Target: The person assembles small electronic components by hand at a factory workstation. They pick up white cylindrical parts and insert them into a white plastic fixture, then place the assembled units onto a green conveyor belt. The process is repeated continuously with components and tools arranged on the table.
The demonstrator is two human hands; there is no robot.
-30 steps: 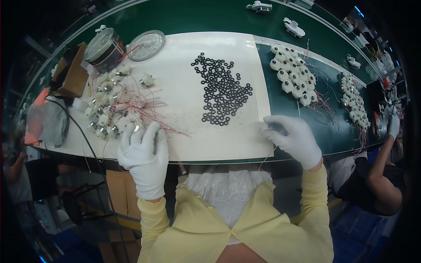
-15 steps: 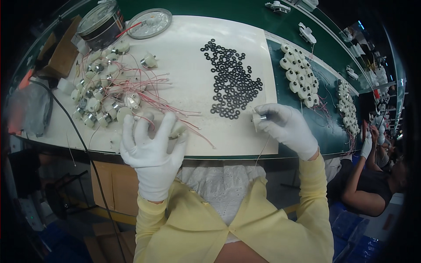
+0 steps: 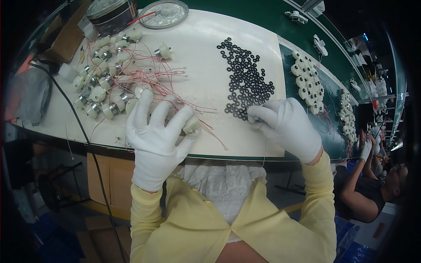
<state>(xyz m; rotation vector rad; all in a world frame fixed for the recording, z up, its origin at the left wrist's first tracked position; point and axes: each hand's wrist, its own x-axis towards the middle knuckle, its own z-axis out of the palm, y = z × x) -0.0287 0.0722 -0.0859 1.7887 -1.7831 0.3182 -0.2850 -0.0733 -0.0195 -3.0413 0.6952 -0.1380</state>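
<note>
My left hand (image 3: 158,142), in a white glove, has its fingers spread at the near edge of a heap of small cream-and-silver motors (image 3: 98,94) with red and white wires. Between its thumb and forefinger sits one small motor (image 3: 191,125). My right hand (image 3: 291,127), gloved too, is pinched at the near edge of a patch of small black rings (image 3: 245,79). A thin wire (image 3: 264,151) hangs below it; the motor in its grip is covered by the fingers.
Rows of cream motors topped with black rings (image 3: 308,81) stand on the green surface at right; a second group (image 3: 347,116) lies farther right. A tin (image 3: 112,17), a round lid (image 3: 164,14) and a cardboard box (image 3: 70,39) are at far left. A co-worker (image 3: 362,193) sits at right.
My right hand has turned over and come to the near edge of the black rings, so the motor it held is now hidden. The whole view has shifted slightly.
</note>
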